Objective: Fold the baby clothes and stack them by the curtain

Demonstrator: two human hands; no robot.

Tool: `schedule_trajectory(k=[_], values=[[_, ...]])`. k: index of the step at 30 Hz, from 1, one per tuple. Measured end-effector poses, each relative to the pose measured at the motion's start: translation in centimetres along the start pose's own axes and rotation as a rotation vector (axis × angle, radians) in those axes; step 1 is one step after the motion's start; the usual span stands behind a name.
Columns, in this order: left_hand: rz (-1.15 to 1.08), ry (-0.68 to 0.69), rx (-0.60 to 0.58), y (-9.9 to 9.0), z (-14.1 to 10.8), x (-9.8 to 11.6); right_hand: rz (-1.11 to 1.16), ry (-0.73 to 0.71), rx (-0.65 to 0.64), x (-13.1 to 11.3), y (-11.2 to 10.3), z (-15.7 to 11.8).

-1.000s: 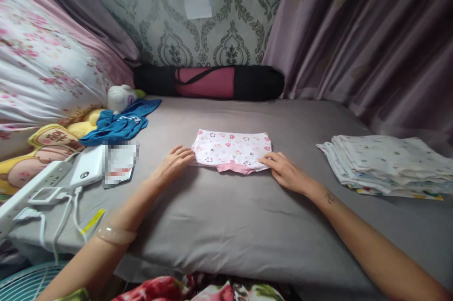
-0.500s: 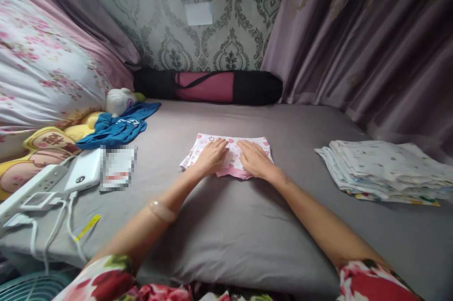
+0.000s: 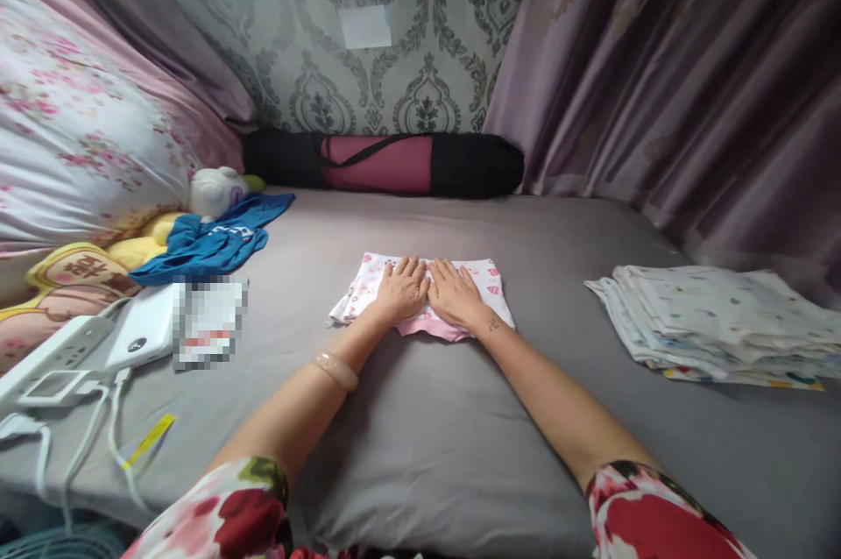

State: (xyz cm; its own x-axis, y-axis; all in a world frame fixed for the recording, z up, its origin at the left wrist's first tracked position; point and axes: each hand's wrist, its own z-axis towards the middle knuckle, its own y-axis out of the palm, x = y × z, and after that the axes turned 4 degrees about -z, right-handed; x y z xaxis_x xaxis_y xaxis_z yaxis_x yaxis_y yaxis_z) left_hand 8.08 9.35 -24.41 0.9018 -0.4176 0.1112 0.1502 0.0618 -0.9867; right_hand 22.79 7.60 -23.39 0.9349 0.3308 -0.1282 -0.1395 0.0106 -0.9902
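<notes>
A small white garment with a pink print and a pink edge (image 3: 490, 283) lies folded on the grey bed sheet (image 3: 420, 428). Flat on its middle rests my left hand (image 3: 402, 289), fingers stretched out and pointing away from me. My right hand (image 3: 455, 292) presses flat beside it, the two hands almost touching. Neither hand grips the cloth. Parts of the garment under both palms are hidden.
To the right lies a stack of folded pale cloths (image 3: 716, 322). On the left are a power strip (image 3: 59, 357), a white power bank (image 3: 145, 327) with cables, a blue garment (image 3: 203, 244) and plush toys. A long black-and-red bag (image 3: 381, 163) lies along the wall.
Both hands have slid inward on the garment, from apart to nearly side by side. They stay flat. The view has shifted slightly.
</notes>
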Motion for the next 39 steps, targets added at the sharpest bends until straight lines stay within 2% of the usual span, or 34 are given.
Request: schedule_trajectory(k=[3,6,10,15,20,26,30,32,35,39], values=[[-0.005,0.016,-0.009,-0.4,0.0,0.1,0.008,0.001,-0.027,0.1,-0.4,0.2],[-0.017,-0.019,0.043,-1.0,-0.5,0.5,0.041,0.009,-0.061,0.0,-1.1,0.2],[-0.033,-0.069,0.127,-1.2,-1.6,1.2,0.039,0.012,0.045,-0.8,-1.4,-0.2],[-0.045,-0.092,0.048,-0.1,-2.5,1.2,0.043,0.045,0.032,-1.5,0.1,-0.8],[-0.044,-0.103,0.060,0.5,-2.4,1.1,0.051,0.036,0.020,-1.4,0.5,-0.7],[-0.040,-0.071,0.040,-0.1,-1.9,0.3,0.043,0.026,-0.018,-1.0,-0.2,-0.5],[-0.007,-0.065,0.103,-1.2,-1.4,-0.8,-0.003,0.026,0.090,-0.4,-0.8,-0.4],[-0.010,-0.026,0.094,-1.4,-1.2,-1.2,-0.016,0.027,0.101,0.0,-0.7,-0.3],[-0.027,0.045,0.026,-1.1,-1.1,-1.4,-0.008,0.029,0.041,0.3,-0.2,-0.3],[-0.034,0.044,0.006,-0.5,-1.0,-1.3,0.005,0.032,0.029,0.3,0.3,-0.2]])
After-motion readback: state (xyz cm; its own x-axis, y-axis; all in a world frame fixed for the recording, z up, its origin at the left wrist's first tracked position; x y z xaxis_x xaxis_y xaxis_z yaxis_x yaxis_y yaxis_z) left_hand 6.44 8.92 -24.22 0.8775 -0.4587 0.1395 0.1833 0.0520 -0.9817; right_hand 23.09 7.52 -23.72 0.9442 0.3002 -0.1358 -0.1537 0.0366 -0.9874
